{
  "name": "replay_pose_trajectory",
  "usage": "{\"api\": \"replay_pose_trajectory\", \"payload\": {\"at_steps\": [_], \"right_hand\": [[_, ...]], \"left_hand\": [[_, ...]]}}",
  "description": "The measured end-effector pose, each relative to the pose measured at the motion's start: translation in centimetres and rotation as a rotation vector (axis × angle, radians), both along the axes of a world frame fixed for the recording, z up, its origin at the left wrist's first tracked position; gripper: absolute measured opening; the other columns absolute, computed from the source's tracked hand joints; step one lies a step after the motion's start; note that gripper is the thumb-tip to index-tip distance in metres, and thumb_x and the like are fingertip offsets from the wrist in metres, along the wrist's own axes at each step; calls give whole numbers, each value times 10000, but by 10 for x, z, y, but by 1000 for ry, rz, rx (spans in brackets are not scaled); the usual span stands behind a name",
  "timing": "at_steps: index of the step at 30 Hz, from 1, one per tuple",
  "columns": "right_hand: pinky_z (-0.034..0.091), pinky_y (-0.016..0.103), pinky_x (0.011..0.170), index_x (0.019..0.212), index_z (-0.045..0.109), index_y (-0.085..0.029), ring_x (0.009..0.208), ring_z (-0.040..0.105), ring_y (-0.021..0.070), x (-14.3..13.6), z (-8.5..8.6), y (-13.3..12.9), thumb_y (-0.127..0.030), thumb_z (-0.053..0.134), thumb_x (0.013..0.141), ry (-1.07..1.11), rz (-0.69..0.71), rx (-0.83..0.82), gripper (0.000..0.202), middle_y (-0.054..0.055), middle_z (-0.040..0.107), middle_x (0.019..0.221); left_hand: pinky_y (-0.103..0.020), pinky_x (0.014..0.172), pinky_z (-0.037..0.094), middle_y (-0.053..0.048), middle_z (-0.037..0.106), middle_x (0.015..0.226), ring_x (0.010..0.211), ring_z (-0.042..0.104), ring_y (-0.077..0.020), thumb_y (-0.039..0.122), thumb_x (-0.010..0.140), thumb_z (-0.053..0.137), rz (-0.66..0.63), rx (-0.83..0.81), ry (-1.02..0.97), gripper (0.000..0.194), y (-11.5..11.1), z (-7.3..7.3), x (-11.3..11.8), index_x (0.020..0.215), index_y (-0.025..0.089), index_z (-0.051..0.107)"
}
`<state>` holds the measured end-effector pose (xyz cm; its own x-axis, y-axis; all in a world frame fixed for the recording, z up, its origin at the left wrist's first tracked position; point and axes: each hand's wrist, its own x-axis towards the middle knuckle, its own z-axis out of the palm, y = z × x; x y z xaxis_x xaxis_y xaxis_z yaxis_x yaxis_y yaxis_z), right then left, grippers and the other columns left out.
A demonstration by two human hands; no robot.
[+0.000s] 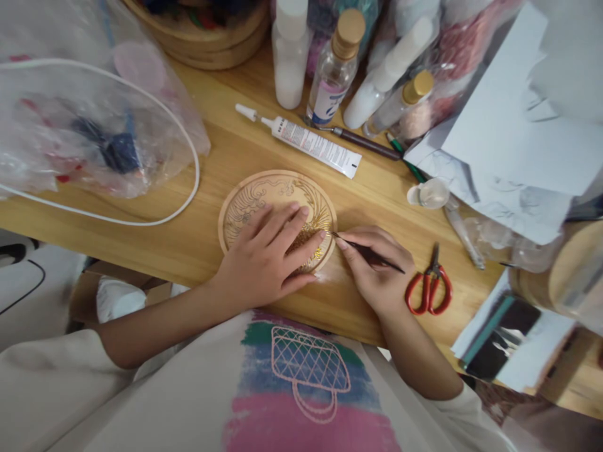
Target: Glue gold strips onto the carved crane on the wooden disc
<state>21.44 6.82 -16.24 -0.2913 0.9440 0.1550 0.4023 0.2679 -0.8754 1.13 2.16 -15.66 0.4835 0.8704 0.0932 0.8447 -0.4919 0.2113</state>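
A round wooden plaque (229,213) with a raised rim lies on the table, its face covered in fine curling lines, with gold wire (319,252) showing at the right side. Spread flat over its middle, my left hand (264,251) presses on the plaque and hides part of the pattern. My right hand (377,267) pinches dark, slim tweezers (362,247), whose tip meets the plaque's right rim beside my left index finger. Just right of that hand lie red-handled scissors (429,285), apart from it.
Behind the plaque lie a white glue tube (315,144) with its nozzle uncapped and a dark-handled tool (367,143). Several bottles (332,75) stand farther back. A plastic bag (94,125) and a white cable (193,182) occupy the left; paper sheets (509,125) lie at right.
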Motion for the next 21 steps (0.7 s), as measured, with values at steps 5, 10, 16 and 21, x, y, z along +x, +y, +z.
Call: {"api": "replay_pose_trajectory", "payload": {"at_steps": [5,10,16,21], "right_hand": [[561,285,712,862,741,-229,747,681,141,0,1,0,-94,700,805,5,-4,9,152,6,733,807],[558,284,712,867,736,-222,749,678,139,0,0,-1,-72,703,797,20,-10,17,169,8,733,807],[557,285,709,872,735,-225,757,678,141,1,0,-1,-76,702,801,18,-32,21,168,10,732,810],[553,293,695,875,731,-227,751,674,143,3,0,-1,-88,706,803,29,-86,37,159,11,731,813]], "left_hand": [[-537,1078,412,-210,534,1407,1324,498,-366,501,926,535,0,16,-24,518,0,-1,0,1335,184,571],[-540,1086,401,-215,527,1413,1333,487,-369,494,925,540,-2,1,-36,521,0,-1,0,1340,179,569],[-553,1090,392,-224,521,1416,1336,483,-376,483,926,545,-2,-14,-47,520,0,-1,0,1343,173,567],[-544,1081,401,-227,533,1402,1324,495,-379,487,923,546,2,-5,-40,517,0,0,0,1333,173,577]]}}
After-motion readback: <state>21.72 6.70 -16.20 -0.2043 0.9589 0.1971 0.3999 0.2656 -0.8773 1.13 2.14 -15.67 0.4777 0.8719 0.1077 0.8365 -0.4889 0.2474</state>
